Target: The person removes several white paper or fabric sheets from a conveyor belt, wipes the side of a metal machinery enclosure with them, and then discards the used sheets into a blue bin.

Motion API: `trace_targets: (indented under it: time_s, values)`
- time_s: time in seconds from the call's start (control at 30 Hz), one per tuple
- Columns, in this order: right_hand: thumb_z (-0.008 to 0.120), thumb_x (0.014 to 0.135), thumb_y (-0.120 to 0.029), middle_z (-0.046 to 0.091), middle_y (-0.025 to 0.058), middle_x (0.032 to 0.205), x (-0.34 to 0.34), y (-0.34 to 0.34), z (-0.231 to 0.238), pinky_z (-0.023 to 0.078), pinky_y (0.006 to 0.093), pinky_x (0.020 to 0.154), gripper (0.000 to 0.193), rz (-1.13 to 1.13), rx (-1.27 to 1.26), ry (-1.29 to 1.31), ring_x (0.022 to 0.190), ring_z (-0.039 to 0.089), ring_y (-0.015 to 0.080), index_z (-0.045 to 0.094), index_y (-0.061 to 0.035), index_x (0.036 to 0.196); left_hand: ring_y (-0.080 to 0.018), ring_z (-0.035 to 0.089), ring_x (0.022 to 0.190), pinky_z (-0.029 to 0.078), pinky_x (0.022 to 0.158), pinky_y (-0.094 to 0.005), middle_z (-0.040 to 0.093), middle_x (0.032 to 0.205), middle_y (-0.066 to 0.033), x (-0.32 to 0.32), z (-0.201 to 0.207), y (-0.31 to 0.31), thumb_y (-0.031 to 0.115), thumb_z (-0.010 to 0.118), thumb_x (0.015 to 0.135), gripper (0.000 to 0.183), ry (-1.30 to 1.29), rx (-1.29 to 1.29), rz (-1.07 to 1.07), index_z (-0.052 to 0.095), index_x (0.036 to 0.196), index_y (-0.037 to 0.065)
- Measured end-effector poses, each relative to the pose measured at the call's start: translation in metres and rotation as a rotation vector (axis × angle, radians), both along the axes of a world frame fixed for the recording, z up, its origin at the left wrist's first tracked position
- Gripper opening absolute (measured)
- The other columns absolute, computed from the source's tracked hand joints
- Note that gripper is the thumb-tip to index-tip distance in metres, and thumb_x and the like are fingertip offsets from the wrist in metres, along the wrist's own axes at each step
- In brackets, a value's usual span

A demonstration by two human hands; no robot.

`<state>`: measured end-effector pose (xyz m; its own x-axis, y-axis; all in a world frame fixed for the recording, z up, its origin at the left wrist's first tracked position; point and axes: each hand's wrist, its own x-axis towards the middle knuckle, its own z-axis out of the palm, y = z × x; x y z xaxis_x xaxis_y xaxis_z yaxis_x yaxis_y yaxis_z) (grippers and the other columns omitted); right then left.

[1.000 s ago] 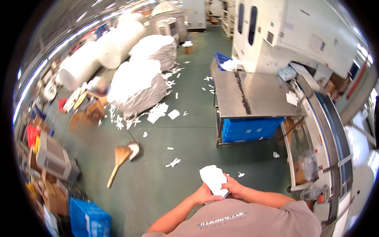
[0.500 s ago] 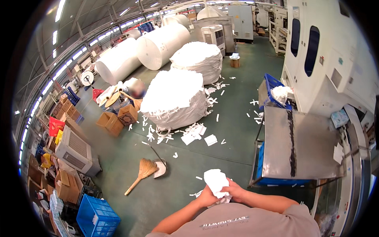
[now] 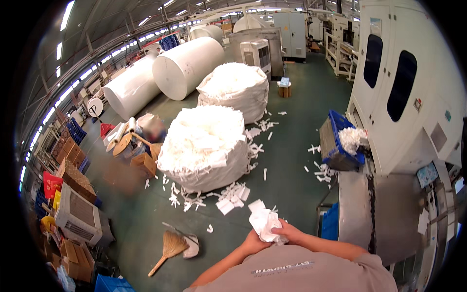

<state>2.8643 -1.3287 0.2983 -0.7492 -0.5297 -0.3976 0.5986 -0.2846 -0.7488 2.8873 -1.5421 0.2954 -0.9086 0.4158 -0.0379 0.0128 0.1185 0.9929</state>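
A crumpled bundle of white paper (image 3: 264, 224) is held in front of my body by both hands. My left hand (image 3: 254, 243) is closed round its lower left side. My right hand (image 3: 289, 231) grips it from the right, the thumb lying over the front. Ahead stands a large white sack (image 3: 206, 177) heaped with white paper scraps (image 3: 202, 131). Paper sheets and strips (image 3: 232, 197) litter the floor between the sack and my hands. A second filled sack (image 3: 253, 100) stands behind the first.
A broom (image 3: 171, 246) and a dustpan (image 3: 191, 246) lie on the floor at front left. To the right are a metal table (image 3: 352, 204), a blue crate (image 3: 335, 146) holding scraps and a tall white machine (image 3: 389, 63). Large white paper rolls (image 3: 187, 65) lie at the back.
My view has shifted forward and upward, so the sacks appear nearer and the metal table lower in the picture. Both hands still hold the paper bundle.
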Motion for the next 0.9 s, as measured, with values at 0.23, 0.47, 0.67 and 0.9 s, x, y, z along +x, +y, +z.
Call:
trace_targets:
  time_s: [0.23,0.47,0.67,0.9]
  values:
    - [0.077,0.095,-0.021,0.049,0.0110,0.155,-0.133,0.027,0.038,0.045,0.0446,0.116,0.088,-0.249,0.017,-0.018,0.141,0.052,0.0286,0.025,-0.0101,0.165,-0.0369,0.046,0.148,0.036,0.124,-0.0452,0.050,0.155,-0.0169,-0.202,0.031,0.031,0.016,0.090,0.075,0.095,0.216,-0.097,-0.306,0.042,0.157,0.008]
    - [0.069,0.096,-0.022,0.047,0.0093,0.157,-0.294,0.068,0.022,0.050,0.0501,0.109,0.088,-0.288,0.038,-0.111,0.142,0.051,0.0299,0.018,-0.0179,0.168,-0.0361,0.048,0.146,0.039,0.121,-0.0447,0.051,0.152,-0.0196,-0.360,0.014,0.078,0.017,0.092,0.076,0.099,0.227,-0.170,-0.208,0.035,0.156,0.002]
    - [0.060,0.101,-0.019,0.044,0.0061,0.160,-0.480,0.100,0.007,0.045,0.0463,0.114,0.077,-0.083,0.078,-0.102,0.146,0.046,0.0253,0.020,-0.0187,0.168,-0.0373,0.054,0.139,0.043,0.117,-0.0457,0.056,0.146,-0.0182,-0.509,-0.011,0.124,0.020,0.094,0.075,0.091,0.287,-0.242,-0.055,0.045,0.150,0.005]
    - [0.065,0.100,-0.037,0.039,0.0090,0.165,-0.659,0.141,0.056,0.043,0.0441,0.116,0.081,0.273,0.094,0.039,0.147,0.046,0.0242,0.026,-0.0112,0.166,-0.0334,0.057,0.137,0.044,0.117,-0.0445,0.057,0.146,-0.0174,-0.657,0.005,0.159,0.019,0.096,0.071,0.099,0.259,-0.341,0.019,0.042,0.152,0.003]
